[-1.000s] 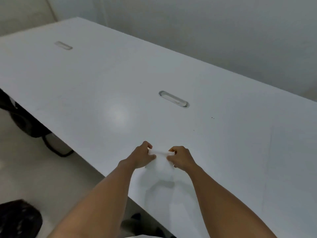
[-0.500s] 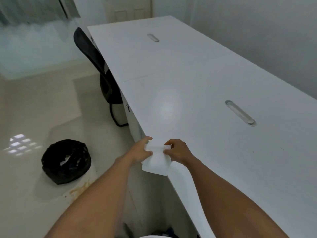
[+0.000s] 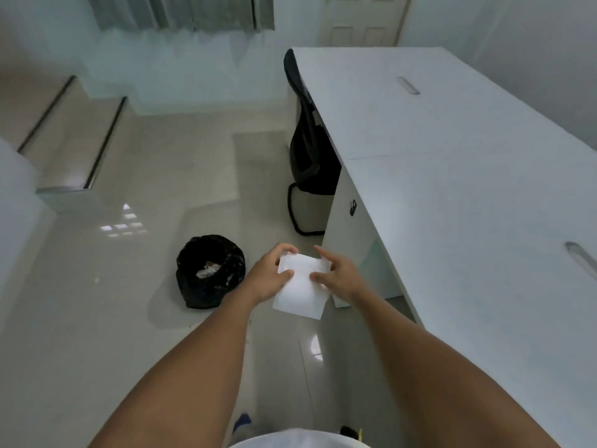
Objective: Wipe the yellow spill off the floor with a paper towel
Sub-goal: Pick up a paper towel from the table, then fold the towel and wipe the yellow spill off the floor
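A white folded paper towel (image 3: 300,297) hangs in the air in front of me, over the glossy floor (image 3: 129,318) beside the desk. My left hand (image 3: 268,278) pinches its upper left edge. My right hand (image 3: 340,278) grips its upper right edge, with the index finger stretched out. I cannot make out a yellow spill on the floor; my left forearm covers the tiles just below the bin.
A black-lined trash bin (image 3: 210,270) with scraps inside stands on the floor left of my hands. A long white desk (image 3: 452,189) fills the right side, with a black chair (image 3: 305,147) tucked at its near edge. Steps (image 3: 80,140) rise at the far left.
My view has swung left from the desk top to the floor. Both hands have carried the paper towel off the desk edge and now hold it over the floor by the bin.
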Demonstrator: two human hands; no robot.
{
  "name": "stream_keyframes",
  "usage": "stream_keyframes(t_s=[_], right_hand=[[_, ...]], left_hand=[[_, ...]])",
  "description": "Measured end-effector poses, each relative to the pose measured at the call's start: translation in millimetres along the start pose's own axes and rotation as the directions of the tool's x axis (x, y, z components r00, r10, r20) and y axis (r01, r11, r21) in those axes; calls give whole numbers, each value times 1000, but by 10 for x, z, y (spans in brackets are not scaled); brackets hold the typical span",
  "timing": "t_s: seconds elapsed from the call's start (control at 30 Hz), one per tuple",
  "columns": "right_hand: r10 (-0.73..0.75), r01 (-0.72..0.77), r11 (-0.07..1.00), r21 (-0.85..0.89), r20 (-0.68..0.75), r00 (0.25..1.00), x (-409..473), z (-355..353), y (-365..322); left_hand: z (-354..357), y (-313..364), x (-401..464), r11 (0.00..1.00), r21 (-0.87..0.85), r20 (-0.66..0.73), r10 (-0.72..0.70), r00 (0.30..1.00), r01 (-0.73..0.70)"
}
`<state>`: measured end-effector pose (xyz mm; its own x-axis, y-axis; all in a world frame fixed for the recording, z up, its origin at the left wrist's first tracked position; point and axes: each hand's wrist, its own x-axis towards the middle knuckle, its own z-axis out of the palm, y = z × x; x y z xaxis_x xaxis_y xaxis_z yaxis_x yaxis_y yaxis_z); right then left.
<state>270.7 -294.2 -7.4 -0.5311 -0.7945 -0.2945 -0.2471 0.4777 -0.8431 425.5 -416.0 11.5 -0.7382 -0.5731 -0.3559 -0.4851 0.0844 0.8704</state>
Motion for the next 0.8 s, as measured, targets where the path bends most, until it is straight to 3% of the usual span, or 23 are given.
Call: stream_keyframes(t_s=[0.2,0.57,0.67,0.8], right_hand=[[-5,5,980,199,0,1000,120,555,-463],[34,-141,935,326,313,949,569,1240,-755],[44,-190,929,318,415,909,756,1311,-754],[64,-202,959,199,542,838,1003,1359,-723]], left_hand=[[-646,-341,-95,991,-128,-76,-53,996,43],[-1229,-892,-221,925,-367,-202,-182,962,98],[-1310,-950,-195,931,-325,-197,-238,951,166],[-1366,-1025,-118,959,-117,-173,-276,945,259]])
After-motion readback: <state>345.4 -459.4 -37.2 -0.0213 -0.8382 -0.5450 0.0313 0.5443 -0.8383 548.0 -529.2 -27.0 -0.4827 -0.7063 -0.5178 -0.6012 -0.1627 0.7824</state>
